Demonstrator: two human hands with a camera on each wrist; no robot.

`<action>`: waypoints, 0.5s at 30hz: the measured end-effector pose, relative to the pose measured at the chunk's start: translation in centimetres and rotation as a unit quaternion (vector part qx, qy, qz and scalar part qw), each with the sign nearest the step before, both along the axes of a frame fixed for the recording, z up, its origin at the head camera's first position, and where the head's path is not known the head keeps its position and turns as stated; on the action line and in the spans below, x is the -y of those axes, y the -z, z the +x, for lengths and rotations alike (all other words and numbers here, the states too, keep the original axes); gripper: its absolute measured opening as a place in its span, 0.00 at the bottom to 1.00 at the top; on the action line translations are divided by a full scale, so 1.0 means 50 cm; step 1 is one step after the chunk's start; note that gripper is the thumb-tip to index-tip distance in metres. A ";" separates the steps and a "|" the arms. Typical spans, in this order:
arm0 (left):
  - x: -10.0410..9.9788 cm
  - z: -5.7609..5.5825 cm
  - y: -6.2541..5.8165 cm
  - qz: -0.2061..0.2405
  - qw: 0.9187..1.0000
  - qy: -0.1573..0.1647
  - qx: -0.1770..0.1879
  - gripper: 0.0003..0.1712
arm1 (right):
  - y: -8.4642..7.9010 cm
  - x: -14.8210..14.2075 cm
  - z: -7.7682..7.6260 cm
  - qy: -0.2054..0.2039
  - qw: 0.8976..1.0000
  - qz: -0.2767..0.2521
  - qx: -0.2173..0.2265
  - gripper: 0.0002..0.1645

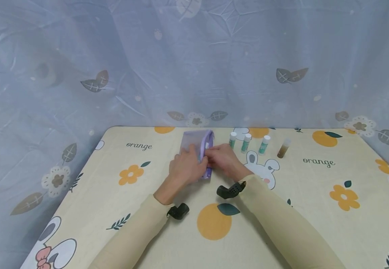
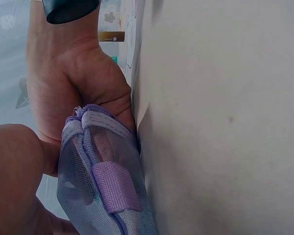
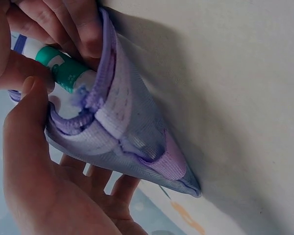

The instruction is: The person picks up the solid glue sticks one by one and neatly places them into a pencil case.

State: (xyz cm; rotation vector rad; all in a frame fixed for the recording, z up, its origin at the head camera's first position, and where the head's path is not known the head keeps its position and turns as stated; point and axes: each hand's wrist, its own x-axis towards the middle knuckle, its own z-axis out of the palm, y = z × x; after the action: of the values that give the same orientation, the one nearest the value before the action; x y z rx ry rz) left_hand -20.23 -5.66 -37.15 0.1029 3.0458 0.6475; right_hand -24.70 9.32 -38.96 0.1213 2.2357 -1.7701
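A purple-trimmed mesh zip pouch (image 1: 194, 138) lies at the back middle of the table, its zipped side parted toward the right. My left hand (image 1: 187, 166) grips it, thumb at the mouth's edge and fingers spread under the mesh in the right wrist view. My right hand (image 1: 226, 158) reaches into the mouth from the right. Between its thumb and fingers is a small white tube with a green label (image 3: 66, 71), partly inside the pouch. A lilac fabric tab (image 2: 117, 186) sits at the pouch's end seam in the left wrist view.
Right of the pouch stand white-capped tubes with green labels: one nearest (image 1: 232, 140), a second (image 1: 246, 143) and a third (image 1: 264, 145). Beyond them is a brown vial (image 1: 283, 148). A patterned cloth (image 1: 167, 239) covers the table; a grey-blue curtain (image 1: 194, 67) hangs behind.
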 end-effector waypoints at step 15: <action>-0.001 -0.002 -0.003 -0.002 1.000 -0.002 0.008 0.33 | 0.004 -0.003 0.002 0.018 1.000 -0.014 0.014 0.16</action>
State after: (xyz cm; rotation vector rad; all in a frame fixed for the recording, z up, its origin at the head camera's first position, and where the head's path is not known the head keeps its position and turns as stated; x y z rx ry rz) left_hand -20.35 -5.62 -36.99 0.0911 3.0332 0.6402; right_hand -24.60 9.45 -39.15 0.1814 2.2018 -1.8065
